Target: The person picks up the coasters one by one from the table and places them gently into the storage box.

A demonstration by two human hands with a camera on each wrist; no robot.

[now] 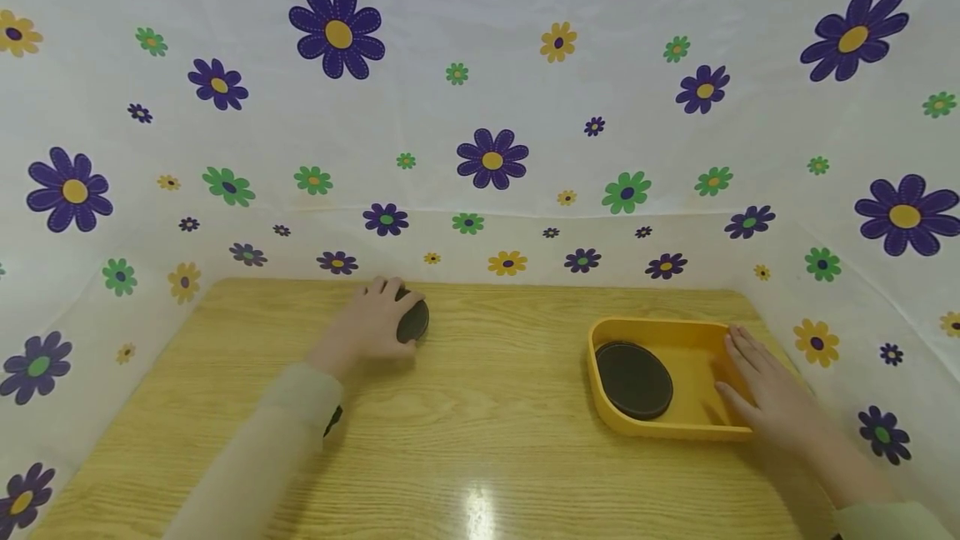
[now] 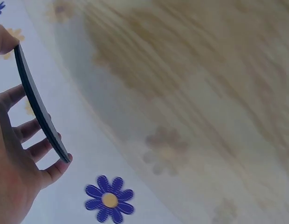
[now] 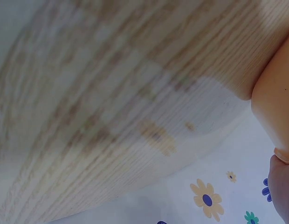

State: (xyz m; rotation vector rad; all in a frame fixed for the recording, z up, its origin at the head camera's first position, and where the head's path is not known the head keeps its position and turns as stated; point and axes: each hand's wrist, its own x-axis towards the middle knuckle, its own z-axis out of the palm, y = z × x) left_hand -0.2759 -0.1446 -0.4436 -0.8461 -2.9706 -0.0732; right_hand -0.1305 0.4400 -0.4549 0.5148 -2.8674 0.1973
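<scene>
My left hand (image 1: 375, 325) grips a thin, round black coaster (image 1: 413, 322) near the far edge of the table, left of centre. In the left wrist view the coaster (image 2: 39, 105) stands edge-on, with the thumb at one end and fingertips along its other side. A second black coaster (image 1: 633, 380) lies flat in the left part of a yellow tray (image 1: 675, 432). My right hand (image 1: 772, 394) rests over the tray's right side, fingers straight and thumb pointing inward, hiding that wall. The right wrist view catches only part of this hand (image 3: 280, 186) at the tray's rim.
The tray stands on the right of a wood-grain table (image 1: 480, 407). A white cloth (image 1: 480, 107) with purple, green and yellow flowers rises behind the table and along both sides. Light glares off the table's near middle.
</scene>
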